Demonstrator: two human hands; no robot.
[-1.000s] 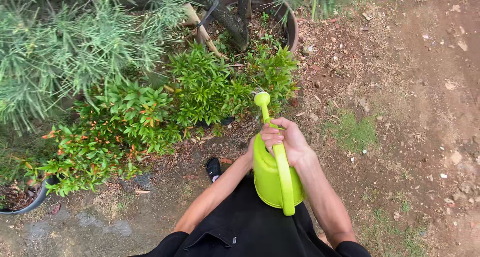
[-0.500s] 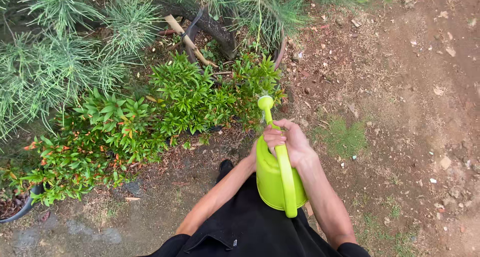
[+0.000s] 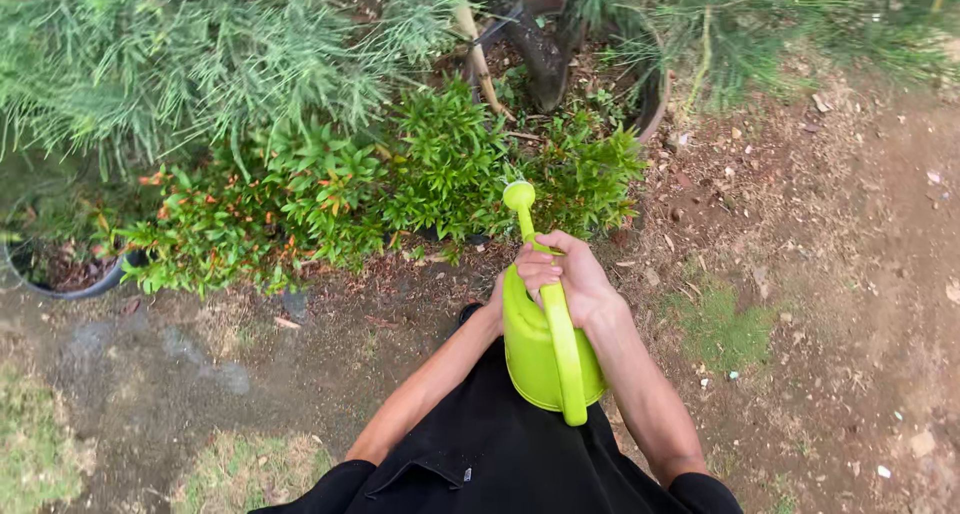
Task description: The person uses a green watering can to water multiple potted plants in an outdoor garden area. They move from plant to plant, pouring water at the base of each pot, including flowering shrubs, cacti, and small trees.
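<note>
Head view showed the right hand [image 3: 572,279] clasped round the handle of a lime-green plastic watering can [image 3: 545,359], left hand [image 3: 497,309] steadying its side, spout over low green shrubs [image 3: 400,189]; no water visibly poured yet.

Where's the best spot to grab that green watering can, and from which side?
By the long curved handle arching over the watering can, reached from above. It likely suits a wrapped fist, as the right hand shows near the spout. The left hand is mostly hidden.
</note>
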